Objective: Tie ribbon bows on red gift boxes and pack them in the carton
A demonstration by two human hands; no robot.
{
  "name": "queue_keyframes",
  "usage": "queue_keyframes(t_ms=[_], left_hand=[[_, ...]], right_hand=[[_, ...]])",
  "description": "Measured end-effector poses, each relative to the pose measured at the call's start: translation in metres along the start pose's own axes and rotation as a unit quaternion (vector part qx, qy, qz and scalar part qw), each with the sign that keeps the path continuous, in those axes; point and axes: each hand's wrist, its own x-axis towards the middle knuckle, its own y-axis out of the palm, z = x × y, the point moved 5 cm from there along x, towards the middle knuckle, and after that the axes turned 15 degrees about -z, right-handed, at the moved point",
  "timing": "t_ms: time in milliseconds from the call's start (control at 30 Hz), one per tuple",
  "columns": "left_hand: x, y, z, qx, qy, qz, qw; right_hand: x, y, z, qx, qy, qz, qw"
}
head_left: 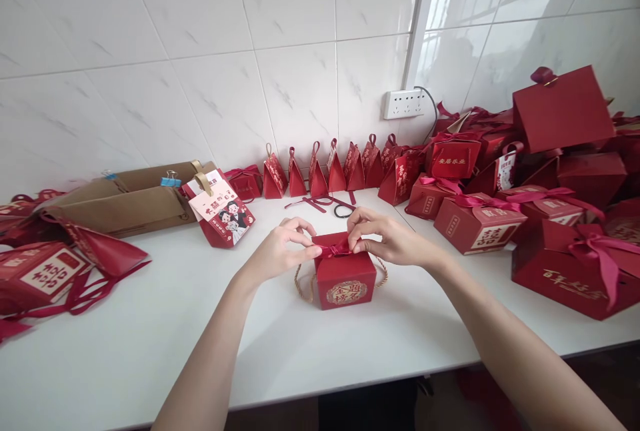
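A small red gift box (346, 284) with a gold emblem on its front stands upright on the white table, in front of me. Across its top runs a dark red ribbon (334, 251), formed into what looks like a bow. My left hand (285, 247) pinches the ribbon's left side between thumb and fingers. On the other side my right hand (383, 237) pinches the ribbon near the box's top right. A twisted gold cord (300, 284) loops out at both sides of the box. Fingers partly hide the bow.
Red gift boxes (480, 217) are heaped on the right. Several small triangular boxes (320, 177) line the tiled wall. Ribbon scraps and a black ring (343, 211) lie before them. Left are a brown paper bag (125, 211), a couple-print box (225, 217) and more boxes (45, 274).
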Motion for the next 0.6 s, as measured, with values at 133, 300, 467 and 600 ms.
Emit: queue_keyframes(t_ms=[133,300,467,600], left_hand=[[-0.001,0.003,-0.002,0.023,0.014,0.03,0.999],[-0.001,0.01,-0.004,0.006,0.031,0.018,0.999],[-0.002,0.008,-0.004,0.004,0.001,-0.024,1.0],[-0.012,0.011,-0.009,-0.037,-0.105,0.0,0.994]], right_hand=[[0.0,-0.004,0.002,0.004,0.013,0.042,0.999],[-0.001,-0.004,0.002,-0.002,0.056,0.027,0.998],[-0.001,0.001,0.002,0.011,0.048,0.017,0.999],[0.0,0.001,0.002,0.005,0.027,0.001,1.0]])
